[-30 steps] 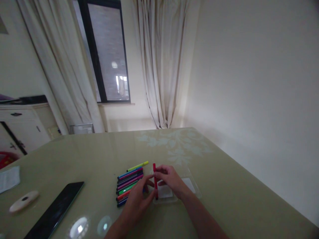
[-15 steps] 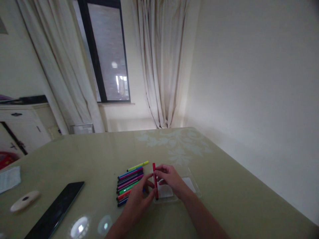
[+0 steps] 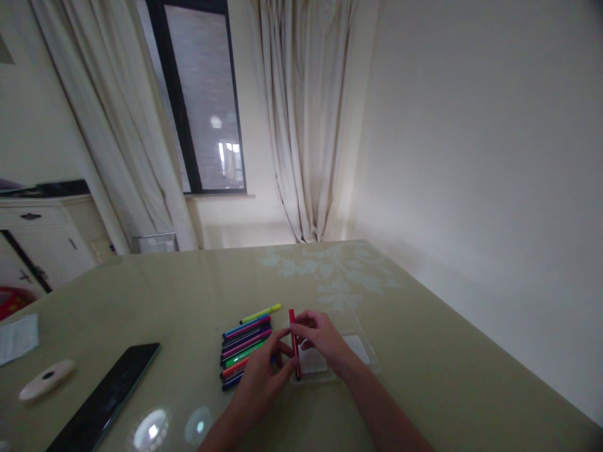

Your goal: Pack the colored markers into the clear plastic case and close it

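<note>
A red marker (image 3: 294, 344) stands lengthwise between my two hands, its red end pointing away from me. My right hand (image 3: 321, 336) pinches it near the far end. The fingers of my left hand (image 3: 269, 364) close on its near part and lower side. Beneath the marker and my right hand lies a clear plastic case (image 3: 372, 359) with whitish panels inside, partly covered by the hand. Left of my left hand, several colored markers (image 3: 245, 345) lie side by side in a row, some partly hidden by that hand. A yellow marker (image 3: 260, 313) rests at the row's far end.
On the left of the glossy table (image 3: 188, 295) lie a black phone-like slab (image 3: 110, 392), a white oval object (image 3: 47, 380) with a dark spot, and a pale sheet (image 3: 19, 339). A wall (image 3: 471, 188) runs along the table's right side.
The red marker has shifted very slightly toward me and to the right at its near end. Both hands keep nearly the same place, and the row of markers is unchanged.
</note>
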The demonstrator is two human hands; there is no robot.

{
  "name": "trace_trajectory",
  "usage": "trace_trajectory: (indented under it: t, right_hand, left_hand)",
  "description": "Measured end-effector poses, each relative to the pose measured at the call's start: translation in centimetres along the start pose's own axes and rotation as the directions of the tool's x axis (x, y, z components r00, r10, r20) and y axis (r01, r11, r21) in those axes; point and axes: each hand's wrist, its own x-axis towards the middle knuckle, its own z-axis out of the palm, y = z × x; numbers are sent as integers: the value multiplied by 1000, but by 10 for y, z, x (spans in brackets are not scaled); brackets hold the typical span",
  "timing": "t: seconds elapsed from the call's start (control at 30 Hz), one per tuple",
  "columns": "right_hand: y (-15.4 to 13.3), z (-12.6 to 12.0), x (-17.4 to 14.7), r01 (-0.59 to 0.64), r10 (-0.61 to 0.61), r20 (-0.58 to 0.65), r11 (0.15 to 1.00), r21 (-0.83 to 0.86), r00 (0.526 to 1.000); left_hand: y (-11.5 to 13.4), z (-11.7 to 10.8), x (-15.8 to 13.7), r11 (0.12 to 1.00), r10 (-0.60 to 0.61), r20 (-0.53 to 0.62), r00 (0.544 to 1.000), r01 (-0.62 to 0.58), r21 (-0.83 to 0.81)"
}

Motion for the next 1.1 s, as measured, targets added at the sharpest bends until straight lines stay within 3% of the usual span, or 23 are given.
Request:
trace_trajectory:
  t: [0.4,0.5,0.63,0.83,1.1]
  right_hand:
    - [3,-2,1,19,-18,36,1000,-17,999]
    - [4,-4,4,50,-50,-1,999,-11,999]
    - [7,-11,9,82,-92,-99,992,-100,991]
    - [14,-12,10,31,-60,-115,969,-245,992]
    - [23,2,10,40,-84,-123,945,-325,989]
  left_hand:
    - [-9,3,0,999,33,14,999,-34,28]
    - [-12,-5,2,983,55,-42,998,-46,179]
    - [-17,-27,5,852,94,-133,987,-11,524]
    - [-10,-42,6,773,-60,20,998,33,634]
    - [-5,-34,2,745,-81,87,993,2,667]
